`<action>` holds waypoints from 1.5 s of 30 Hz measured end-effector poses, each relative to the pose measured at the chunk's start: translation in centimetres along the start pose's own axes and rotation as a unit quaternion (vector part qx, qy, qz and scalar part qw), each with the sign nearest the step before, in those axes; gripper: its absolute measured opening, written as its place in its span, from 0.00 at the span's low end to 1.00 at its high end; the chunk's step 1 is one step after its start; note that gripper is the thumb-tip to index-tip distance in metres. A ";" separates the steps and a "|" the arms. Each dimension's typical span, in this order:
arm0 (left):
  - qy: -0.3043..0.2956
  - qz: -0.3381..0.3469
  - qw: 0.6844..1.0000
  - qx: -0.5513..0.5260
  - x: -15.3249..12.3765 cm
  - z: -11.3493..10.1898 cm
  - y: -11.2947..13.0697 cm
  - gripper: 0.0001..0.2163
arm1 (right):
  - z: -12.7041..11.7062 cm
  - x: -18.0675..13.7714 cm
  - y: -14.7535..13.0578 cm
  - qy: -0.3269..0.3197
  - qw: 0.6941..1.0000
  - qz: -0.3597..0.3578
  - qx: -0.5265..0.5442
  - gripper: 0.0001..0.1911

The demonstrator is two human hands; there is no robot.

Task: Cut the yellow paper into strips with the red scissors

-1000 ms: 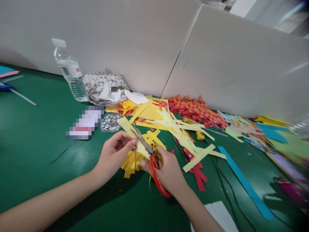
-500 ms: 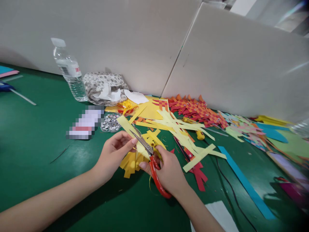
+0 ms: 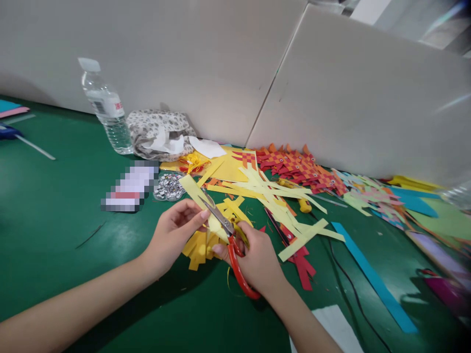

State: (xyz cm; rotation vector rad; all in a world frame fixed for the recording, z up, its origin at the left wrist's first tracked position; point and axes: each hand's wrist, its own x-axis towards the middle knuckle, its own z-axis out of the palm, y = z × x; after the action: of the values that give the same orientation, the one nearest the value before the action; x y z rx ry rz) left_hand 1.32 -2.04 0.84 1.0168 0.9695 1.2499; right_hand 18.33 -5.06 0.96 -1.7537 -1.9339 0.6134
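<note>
My left hand (image 3: 179, 230) pinches a pale yellow paper strip (image 3: 192, 189) between thumb and fingers. In my right hand (image 3: 257, 255) are red-handled scissors (image 3: 241, 274), with fingers wrapped round the handles. The scissor blades (image 3: 219, 213) lie along the strip, close to my left fingertips, and look slightly apart. Under both hands sits a pile of yellow paper pieces (image 3: 198, 251), partly hidden by them. Loose pale yellow strips (image 3: 272, 189) are heaped just beyond my right hand.
A water bottle (image 3: 106, 108) stands against the grey partition (image 3: 176, 54). Near it are a patterned cloth pouch (image 3: 162, 122), a bag of googly eyes (image 3: 169, 186) and a blurred-out phone (image 3: 130, 189). Red-orange woven paper fish (image 3: 294, 166), a glue gun (image 3: 304, 205) and a blue strip (image 3: 375, 277) lie rightward.
Both hands, the scissors and the strip stay almost where they were. The strip's upper end has shifted very slightly to the right.
</note>
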 end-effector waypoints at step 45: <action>-0.013 -0.120 0.991 -0.050 0.1 0.2 -1.1 0.08 | 0.2 0.6 -0.4 -0.027 0.873 0.119 0.471 0.21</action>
State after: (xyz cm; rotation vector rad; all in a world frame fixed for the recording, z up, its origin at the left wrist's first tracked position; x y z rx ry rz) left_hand 1.85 -2.04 -0.13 0.8098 0.9677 1.0716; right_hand 17.85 -4.48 1.01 -1.2994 -1.0826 1.4070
